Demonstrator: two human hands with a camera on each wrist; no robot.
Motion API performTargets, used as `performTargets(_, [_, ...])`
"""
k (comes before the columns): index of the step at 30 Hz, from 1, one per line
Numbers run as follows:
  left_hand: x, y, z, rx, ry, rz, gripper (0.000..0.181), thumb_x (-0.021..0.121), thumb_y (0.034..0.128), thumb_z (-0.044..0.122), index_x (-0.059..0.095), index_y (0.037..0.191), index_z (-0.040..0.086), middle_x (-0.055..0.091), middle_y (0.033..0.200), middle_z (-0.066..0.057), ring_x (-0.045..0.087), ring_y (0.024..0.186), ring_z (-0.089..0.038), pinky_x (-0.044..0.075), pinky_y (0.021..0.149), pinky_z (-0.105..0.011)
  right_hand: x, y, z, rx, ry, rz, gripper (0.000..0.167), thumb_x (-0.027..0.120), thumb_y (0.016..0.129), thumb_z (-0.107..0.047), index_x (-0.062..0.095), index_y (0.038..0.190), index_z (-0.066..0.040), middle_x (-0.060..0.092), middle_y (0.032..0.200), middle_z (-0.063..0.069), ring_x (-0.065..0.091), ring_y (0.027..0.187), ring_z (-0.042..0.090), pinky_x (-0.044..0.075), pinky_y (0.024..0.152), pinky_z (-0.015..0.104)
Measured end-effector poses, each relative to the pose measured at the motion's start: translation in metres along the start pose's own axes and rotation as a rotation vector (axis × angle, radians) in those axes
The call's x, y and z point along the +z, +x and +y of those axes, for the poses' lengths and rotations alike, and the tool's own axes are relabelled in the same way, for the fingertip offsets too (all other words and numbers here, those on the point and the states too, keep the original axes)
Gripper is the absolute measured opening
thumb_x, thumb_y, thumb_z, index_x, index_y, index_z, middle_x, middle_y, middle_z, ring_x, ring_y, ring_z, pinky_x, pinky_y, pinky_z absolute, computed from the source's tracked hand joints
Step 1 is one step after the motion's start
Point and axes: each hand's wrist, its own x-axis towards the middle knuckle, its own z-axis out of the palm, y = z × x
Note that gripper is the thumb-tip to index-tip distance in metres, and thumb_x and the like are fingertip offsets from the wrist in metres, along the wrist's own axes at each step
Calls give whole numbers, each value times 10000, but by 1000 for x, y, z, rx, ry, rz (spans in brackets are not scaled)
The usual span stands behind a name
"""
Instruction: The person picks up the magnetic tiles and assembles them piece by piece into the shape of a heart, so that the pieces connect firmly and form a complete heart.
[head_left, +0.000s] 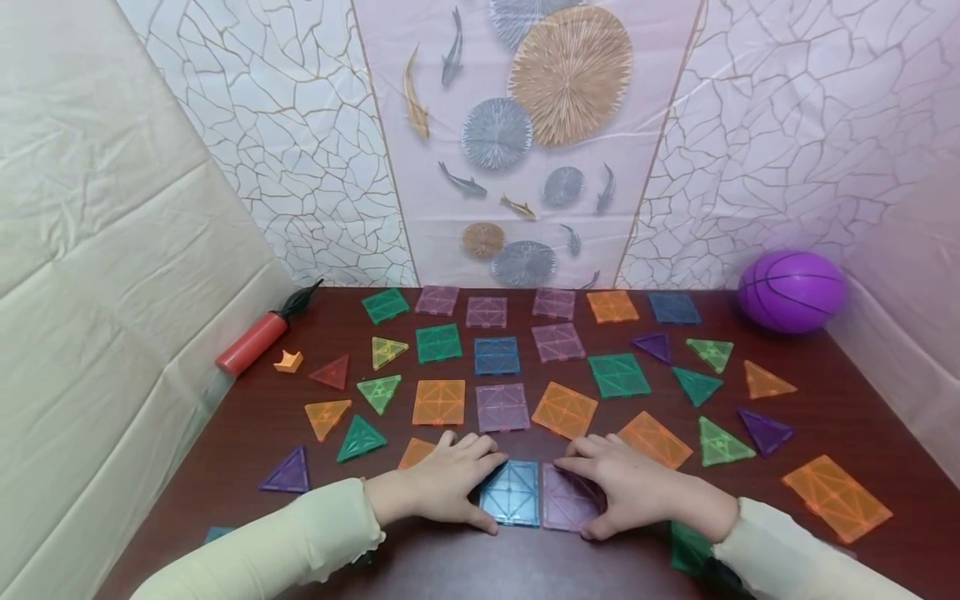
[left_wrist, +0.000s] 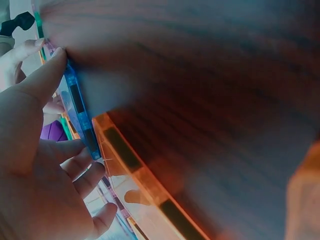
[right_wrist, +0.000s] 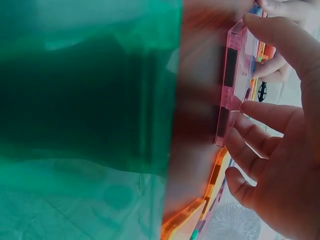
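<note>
Two see-through square magnetic tiles lie flat side by side at the near middle of the table: a blue tile (head_left: 510, 493) and a light purple tile (head_left: 568, 498). My left hand (head_left: 452, 481) holds the blue one, thumb at its near left corner and fingers at the far side. On the purple tile, my right hand (head_left: 628, 483) has its thumb at the near edge and fingers at the far edge. Close to the left wrist camera is an orange tile (left_wrist: 125, 155). A green tile (right_wrist: 90, 100) fills much of the right wrist view.
Many square and triangular tiles spread beyond the hands, including a purple square tile (head_left: 502, 407) and an orange one (head_left: 565, 409). A red hand pump (head_left: 255, 342) and small orange crown-shaped piece (head_left: 288, 361) lie at left. A purple ball (head_left: 792, 292) sits at the far right.
</note>
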Motion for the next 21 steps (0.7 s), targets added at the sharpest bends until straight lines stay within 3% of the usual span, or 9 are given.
performTargets(9, [1, 0, 4, -13, -6, -1, 833, 665, 775, 661, 487, 1397, 136, 462, 1286, 52, 402, 1152, -93, 276, 828, -301, 0, 2, -4, 42, 28, -43, 761, 810, 676, -496, 605, 1305, -120, 477, 1070, -112, 400, 917, 69, 302, 756, 290])
performTargets(14, [1, -2, 5, -20, -13, 0, 842, 676, 759, 669, 494, 1383, 134, 468, 1270, 56, 404, 1142, -93, 279, 828, -301, -2, 3, -1, 19, 61, -45, 769, 790, 693, -561, 613, 1291, -111, 501, 1091, -91, 417, 931, 63, 302, 747, 293])
performTargets(18, [2, -3, 6, -16, -15, 7, 840, 679, 754, 669, 501, 1370, 126, 474, 1258, 45, 408, 1134, -105, 284, 830, -311, -7, 8, 5, 24, 76, 10, 695, 763, 741, -556, 634, 1254, -104, 546, 1102, -54, 471, 950, 78, 336, 763, 315])
performTargets(21, [3, -4, 6, -14, -13, 13, 832, 683, 757, 662, 505, 1365, 123, 475, 1247, 42, 408, 1127, -106, 279, 825, -308, -15, 16, 11, 87, 53, 84, 615, 753, 781, -504, 649, 1224, -90, 577, 1106, 0, 522, 983, 142, 375, 808, 374])
